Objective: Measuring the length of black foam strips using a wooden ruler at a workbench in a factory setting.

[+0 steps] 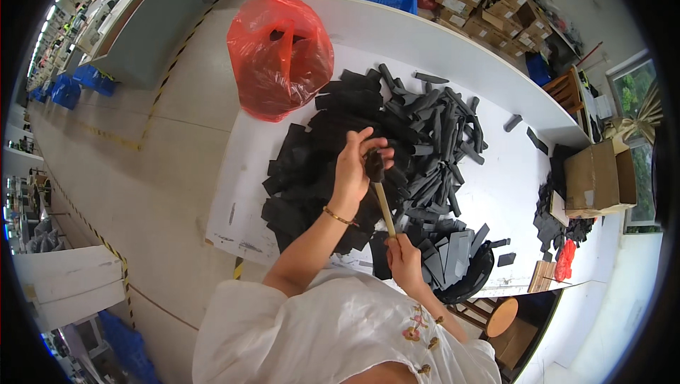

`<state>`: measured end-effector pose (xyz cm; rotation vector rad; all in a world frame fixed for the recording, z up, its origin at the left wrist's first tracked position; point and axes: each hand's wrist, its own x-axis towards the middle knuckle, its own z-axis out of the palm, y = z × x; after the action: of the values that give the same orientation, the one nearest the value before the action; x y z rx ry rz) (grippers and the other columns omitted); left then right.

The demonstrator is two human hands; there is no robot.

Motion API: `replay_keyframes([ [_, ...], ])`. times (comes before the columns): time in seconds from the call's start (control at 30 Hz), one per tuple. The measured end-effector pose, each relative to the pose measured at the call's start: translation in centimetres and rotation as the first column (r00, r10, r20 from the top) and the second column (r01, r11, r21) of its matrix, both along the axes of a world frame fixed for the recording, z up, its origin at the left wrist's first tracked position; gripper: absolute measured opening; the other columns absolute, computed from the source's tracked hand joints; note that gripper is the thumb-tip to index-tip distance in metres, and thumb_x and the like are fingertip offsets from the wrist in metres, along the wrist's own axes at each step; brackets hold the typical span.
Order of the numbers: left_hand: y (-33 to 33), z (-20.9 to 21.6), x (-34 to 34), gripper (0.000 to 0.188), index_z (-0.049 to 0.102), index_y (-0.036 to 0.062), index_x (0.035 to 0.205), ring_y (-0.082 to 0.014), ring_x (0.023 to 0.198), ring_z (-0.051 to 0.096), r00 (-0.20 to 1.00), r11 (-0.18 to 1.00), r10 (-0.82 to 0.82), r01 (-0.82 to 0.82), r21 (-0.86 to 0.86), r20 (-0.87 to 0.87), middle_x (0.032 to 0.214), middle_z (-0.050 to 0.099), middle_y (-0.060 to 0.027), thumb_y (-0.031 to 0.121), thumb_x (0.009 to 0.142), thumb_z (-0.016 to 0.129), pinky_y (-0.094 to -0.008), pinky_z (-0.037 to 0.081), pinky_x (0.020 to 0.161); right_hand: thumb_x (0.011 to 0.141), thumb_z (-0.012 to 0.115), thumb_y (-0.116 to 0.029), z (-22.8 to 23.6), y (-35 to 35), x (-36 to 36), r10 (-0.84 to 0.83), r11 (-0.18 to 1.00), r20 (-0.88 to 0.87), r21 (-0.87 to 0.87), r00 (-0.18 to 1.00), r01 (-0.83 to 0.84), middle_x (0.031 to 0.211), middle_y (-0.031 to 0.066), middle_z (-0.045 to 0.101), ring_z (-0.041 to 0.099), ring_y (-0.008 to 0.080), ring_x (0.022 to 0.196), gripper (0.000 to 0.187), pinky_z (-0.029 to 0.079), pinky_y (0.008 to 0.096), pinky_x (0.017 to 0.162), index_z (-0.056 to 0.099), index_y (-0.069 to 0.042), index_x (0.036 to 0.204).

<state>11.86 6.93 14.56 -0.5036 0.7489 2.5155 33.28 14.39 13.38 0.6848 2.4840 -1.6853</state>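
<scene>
My right hand (404, 258) grips the lower end of a pale wooden stick (384, 207), held slanting up over the table. At its upper end is a small black piece (374, 166), and the fingers of my left hand (354, 164) curl around it. Part of that piece is hidden by the fingers. Under my left hand lies a wide heap of flat black pieces (290, 203), soft-looking like fabric or foam. To the right spreads a pile of rolled black tubes (443, 125). A black bag (473, 276) with dark grey flat pieces (457, 253) lies right of my right hand.
A red plastic bag (280, 65) stands at the table's far left corner. A low white panel (425, 33) borders the far side. At the right are a cardboard box (595, 179), more black pieces (549, 218) and a small red bag (565, 260). Below is a stool (501, 317).
</scene>
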Motion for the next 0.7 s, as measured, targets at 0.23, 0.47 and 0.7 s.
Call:
replay_keyframes([
  [0.23, -2.3, -3.2, 0.8, 0.032, 0.061, 0.0052, 0.106, -0.0075, 0.034, 0.034, 0.977, 0.984, -0.173, 0.168, -0.057, -0.123, 0.050, 0.042, 0.0015, 0.034, 0.101, 0.048, -0.0227, 0.027, 0.033, 0.097, 0.051, -0.010, -2.2, -1.9, 0.4, 0.078, 0.989, -0.125, 0.137, 0.989, -0.061, 0.057, 0.0094, 0.053, 0.054, 0.0175, 0.048, 0.014, 0.041, 0.0301, 0.047, 0.055, 0.001, 0.089],
  [0.47, -5.9, -4.1, -5.4, 0.027, 0.060, 0.0037, 0.100, -0.0045, 0.034, 0.024, 0.989, 0.996, 0.031, -0.018, 0.087, -0.148, 0.051, 0.031, 0.0055, 0.028, 0.101, 0.048, -0.0214, 0.020, 0.032, 0.094, 0.060, -0.016, 0.5, 1.6, 5.9, 0.448, 0.870, 0.035, -0.249, 0.894, -0.426, 0.055, 0.0089, 0.050, 0.046, 0.0138, 0.048, 0.023, 0.039, 0.0298, 0.047, 0.055, 0.001, 0.080],
  [0.7, -3.7, -5.3, -3.3, 0.053, 0.059, 0.0019, 0.099, -0.0127, 0.052, 0.052, 0.995, 0.978, 0.033, -0.052, -0.202, -0.097, 0.067, 0.052, -0.0034, 0.051, 0.100, 0.040, -0.0255, 0.040, 0.039, 0.094, 0.063, -0.025, 0.4, 4.0, 2.0, 0.113, 0.980, 0.100, -0.175, 0.989, -0.094, 0.052, 0.0013, 0.044, 0.038, 0.0060, 0.050, 0.031, 0.033, 0.0264, 0.044, 0.059, 0.002, 0.080],
])
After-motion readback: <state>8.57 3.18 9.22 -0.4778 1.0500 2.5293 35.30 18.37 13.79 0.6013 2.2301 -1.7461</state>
